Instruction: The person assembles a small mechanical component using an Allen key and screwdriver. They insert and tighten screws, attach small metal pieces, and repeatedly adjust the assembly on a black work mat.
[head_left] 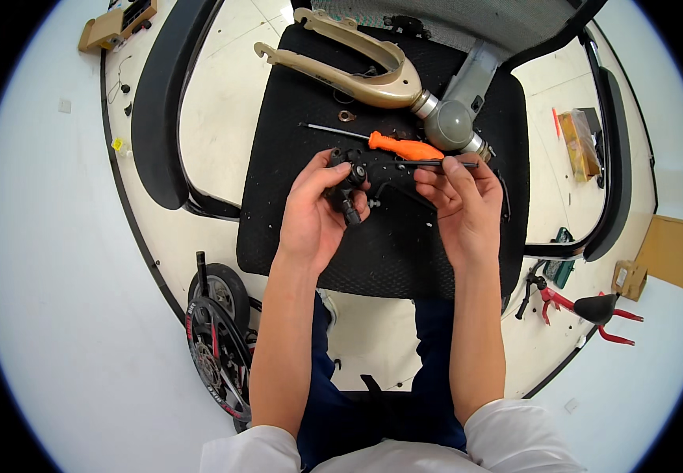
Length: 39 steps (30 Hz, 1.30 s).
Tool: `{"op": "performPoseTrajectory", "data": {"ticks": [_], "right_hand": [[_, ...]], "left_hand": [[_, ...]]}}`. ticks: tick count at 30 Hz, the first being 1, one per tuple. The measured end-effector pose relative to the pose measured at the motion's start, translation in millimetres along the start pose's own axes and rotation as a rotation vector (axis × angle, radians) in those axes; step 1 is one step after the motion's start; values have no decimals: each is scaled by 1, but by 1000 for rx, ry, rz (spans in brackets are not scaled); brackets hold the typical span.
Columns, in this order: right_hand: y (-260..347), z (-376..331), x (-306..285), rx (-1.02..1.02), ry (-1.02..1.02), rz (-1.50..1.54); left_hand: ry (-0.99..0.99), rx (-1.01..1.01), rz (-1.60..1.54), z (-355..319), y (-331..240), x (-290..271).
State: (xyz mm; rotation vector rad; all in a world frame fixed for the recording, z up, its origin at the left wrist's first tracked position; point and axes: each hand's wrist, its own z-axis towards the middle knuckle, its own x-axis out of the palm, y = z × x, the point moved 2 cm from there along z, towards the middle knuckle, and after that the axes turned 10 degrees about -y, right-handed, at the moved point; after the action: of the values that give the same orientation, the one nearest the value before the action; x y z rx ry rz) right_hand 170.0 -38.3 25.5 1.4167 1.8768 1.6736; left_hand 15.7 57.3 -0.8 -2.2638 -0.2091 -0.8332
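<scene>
My left hand [308, 211] is closed around a small black metal part [345, 180], which looks like a bicycle disc brake caliper, above the chair seat. My right hand [470, 211] pinches a thin black hex key [404, 163] between thumb and fingers. The key points left, its far end close to the part; whether they touch I cannot tell. Just beyond my hands lies an orange-handled screwdriver [404, 147] with its blade to the left. A dark L-shaped rod [404, 191] rests on the seat between my hands.
A gold bicycle fork [369, 83], joined to a grey rounded head piece [448, 124], lies across the black chair seat [278, 189]. Behind it sits another black part [407, 27]. Armrests [160, 118] flank the seat. Wheels [215, 355] stand lower left; a red frame [566, 303] lies right.
</scene>
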Motion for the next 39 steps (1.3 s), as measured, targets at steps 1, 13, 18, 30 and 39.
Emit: {"op": "performPoseTrajectory", "data": {"ticks": [1,13,18,30,39], "right_hand": [[-4,0,1,31,3,58],[-7,-1,1,36,21,74],[-9,-3,3,55,29,77],[-3,-3,3,-6,204,-194],[-6,-14,14,-201,427,-793]], "left_hand": [[15,-35,-52,0,2,0],[95,-193,-323,-3,7,3],[89,-212,-369,-5,5,2],[-7,-206,-386,-5,4,-3],[-131,-147,-48,-7,-1,-7]]}}
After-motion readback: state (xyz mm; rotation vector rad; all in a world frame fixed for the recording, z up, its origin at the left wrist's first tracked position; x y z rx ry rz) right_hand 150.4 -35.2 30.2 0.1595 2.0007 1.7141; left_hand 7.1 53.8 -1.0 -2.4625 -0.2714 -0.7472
